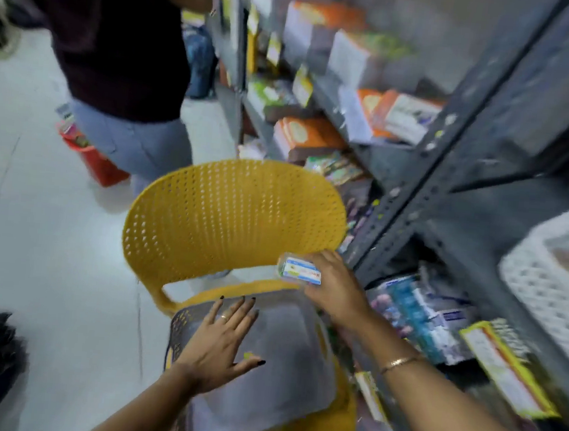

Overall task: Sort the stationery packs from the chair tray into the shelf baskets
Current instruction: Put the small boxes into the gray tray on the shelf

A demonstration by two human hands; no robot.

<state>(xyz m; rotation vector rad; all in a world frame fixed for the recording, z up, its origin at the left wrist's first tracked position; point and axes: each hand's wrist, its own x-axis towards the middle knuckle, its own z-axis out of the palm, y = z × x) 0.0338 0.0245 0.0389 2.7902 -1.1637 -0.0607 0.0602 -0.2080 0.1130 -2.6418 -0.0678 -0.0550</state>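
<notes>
Hands split the work: right hand pinches a small stationery pack above the chair; left hand lies open, flat on the grey tray. That light fingertip pinch could drop it short of the white basket.

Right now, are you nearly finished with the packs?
Nearly, it seems. The tray on the chair looks empty apart from a small green bit. The right hand holds one pack; the left hand lies flat on the tray. That pack has yet to reach a basket.
</notes>
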